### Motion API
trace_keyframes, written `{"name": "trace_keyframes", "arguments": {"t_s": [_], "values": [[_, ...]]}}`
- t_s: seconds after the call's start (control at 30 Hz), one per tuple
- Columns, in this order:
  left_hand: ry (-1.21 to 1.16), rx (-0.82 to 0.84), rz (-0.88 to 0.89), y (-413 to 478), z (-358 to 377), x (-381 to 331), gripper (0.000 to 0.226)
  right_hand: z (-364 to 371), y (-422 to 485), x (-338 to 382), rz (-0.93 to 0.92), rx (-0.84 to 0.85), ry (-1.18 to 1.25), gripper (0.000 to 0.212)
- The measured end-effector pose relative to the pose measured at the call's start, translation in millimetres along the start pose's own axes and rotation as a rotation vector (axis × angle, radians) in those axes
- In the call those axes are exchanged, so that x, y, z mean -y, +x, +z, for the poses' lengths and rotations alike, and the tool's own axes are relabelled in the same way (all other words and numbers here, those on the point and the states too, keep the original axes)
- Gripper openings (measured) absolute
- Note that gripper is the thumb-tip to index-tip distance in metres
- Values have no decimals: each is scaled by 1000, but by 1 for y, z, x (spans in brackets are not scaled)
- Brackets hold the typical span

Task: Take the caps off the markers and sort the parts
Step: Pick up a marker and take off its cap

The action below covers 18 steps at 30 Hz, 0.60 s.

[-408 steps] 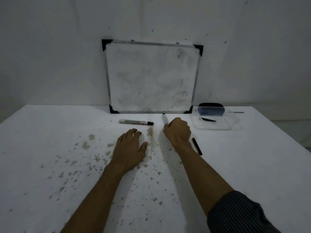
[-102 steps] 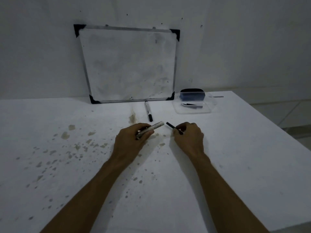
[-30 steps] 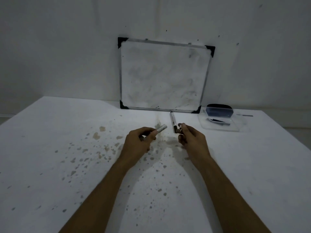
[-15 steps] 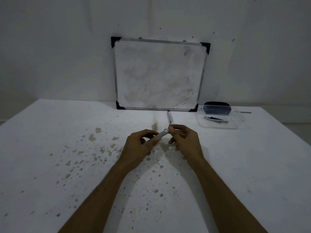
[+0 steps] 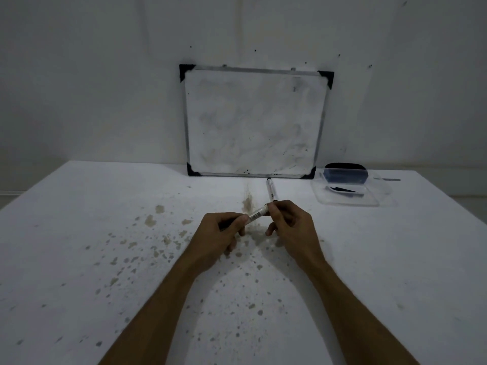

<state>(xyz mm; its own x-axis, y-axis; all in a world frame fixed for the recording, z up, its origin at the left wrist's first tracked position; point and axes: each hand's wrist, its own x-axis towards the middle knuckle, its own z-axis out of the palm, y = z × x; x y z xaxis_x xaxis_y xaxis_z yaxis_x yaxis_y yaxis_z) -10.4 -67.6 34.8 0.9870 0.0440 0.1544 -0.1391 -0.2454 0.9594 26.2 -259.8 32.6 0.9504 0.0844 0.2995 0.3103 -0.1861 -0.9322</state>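
My left hand grips a white marker by its lower end and holds it slanted just above the table. The thumb and fingers of my right hand pinch the marker's upper end; they hide whether a cap sits there. A second white marker lies on the table just beyond my right hand, pointing toward the whiteboard. A clear plastic tray at the back right holds one black cap.
A small whiteboard leans on the wall at the table's back edge. A dark blue eraser sits at the tray's far end. The white table is speckled with brown stains. Its right edge runs behind the tray.
My right hand has closed more firmly around the upper end of the marker held by my left hand. The second marker and the tray have not moved.
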Motion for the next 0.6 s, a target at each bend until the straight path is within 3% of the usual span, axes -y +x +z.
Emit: {"name": "trace_keyframes", "arguments": {"t_s": [0.23,0.37,0.6], "values": [[18,24,-40,4,7,1,28,0,3,5,-1,-45,-61,26],[-69,4,-91,8,6,1,26,2,1,4,10,-17,-175,48],[-692,-170,-337,12,20,-4,22,21,-13,14,105,67,-227,34]]}}
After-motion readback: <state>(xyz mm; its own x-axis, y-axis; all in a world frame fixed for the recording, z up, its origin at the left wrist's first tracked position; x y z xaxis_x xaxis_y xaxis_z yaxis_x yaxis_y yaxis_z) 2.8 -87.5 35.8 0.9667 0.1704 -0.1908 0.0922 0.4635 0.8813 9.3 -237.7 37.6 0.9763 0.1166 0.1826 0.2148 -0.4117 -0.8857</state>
